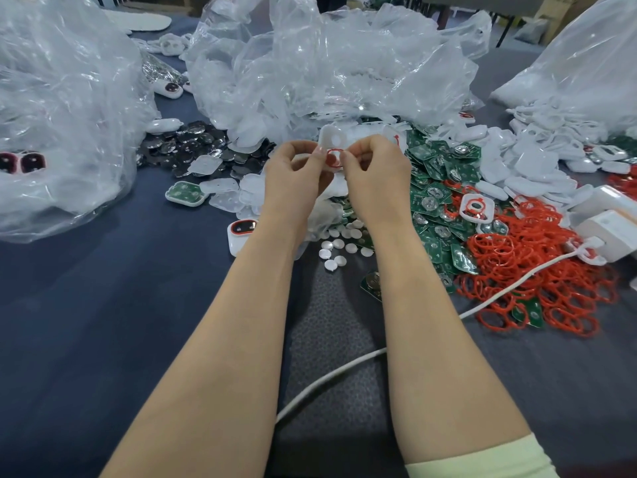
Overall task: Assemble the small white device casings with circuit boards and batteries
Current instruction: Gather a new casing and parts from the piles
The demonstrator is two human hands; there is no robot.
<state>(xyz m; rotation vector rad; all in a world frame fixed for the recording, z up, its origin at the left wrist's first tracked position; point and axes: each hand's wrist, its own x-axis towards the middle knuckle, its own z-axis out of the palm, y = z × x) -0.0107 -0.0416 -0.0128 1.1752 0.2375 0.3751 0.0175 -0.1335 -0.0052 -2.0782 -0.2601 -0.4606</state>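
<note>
A dark blue worktop (pixel 103 305) fills most of the view. On it lie three big clear plastic bags: one at the left (pixel 51 115), one crumpled in the middle at the back (pixel 310 63) and one at the right (pixel 586 56). At the right side there is a wide heap of red rings (pixel 537 270). Beside it, toward the middle, is a heap of green circuit boards (pixel 437 188). Behind these lies a heap of white shells (pixel 537 157). Left of the middle bag there is a pile of dark shiny round discs (pixel 193 143), which look like coin batteries. A white cable (pixel 327 377) runs across the worktop between the two forearms. Two white boxes (pixel 606 229) stand at the right edge. A group of small white discs (pixel 341 243) lies between the forearms, near the boards. One shell with a green board inside (pixel 186 194) lies alone at the left.

The left hand (pixel 296 170) and the right hand (pixel 375 167) are raised together above the worktop, in front of the middle bag. Between them is the white casing (pixel 332 139), tilted upward. The left hand grips it with curled fingers (pixel 310 157). The right hand pinches the red ring (pixel 333 157) with narrow, curled fingers, and this ring lies against the lower part of the white casing.
</note>
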